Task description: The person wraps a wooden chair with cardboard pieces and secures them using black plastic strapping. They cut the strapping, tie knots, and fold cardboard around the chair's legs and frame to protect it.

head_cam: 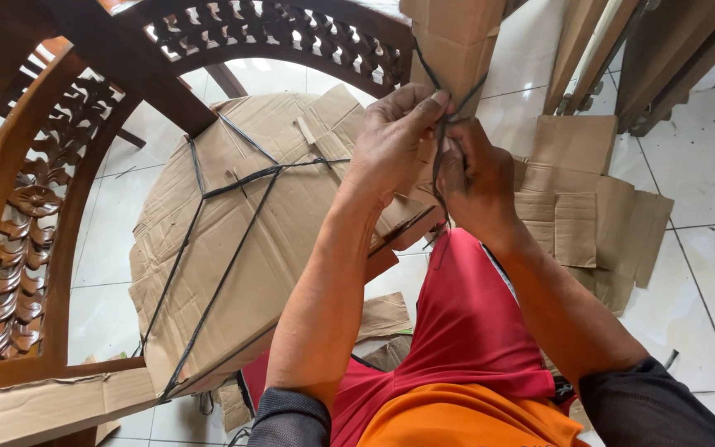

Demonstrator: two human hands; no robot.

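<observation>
My left hand point(391, 141) and right hand point(475, 178) both pinch the black strap point(440, 157), which runs nearly vertical between them, splaying up against a cardboard-wrapped leg point(457, 41). Beside them, more strapping crosses the cardboard-wrapped seat point(233, 240).

Both hands point(436, 153) together, fingers pinched

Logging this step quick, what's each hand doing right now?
Left hand: closed, pinching the black strap.
Right hand: closed around the same strap.
</observation>
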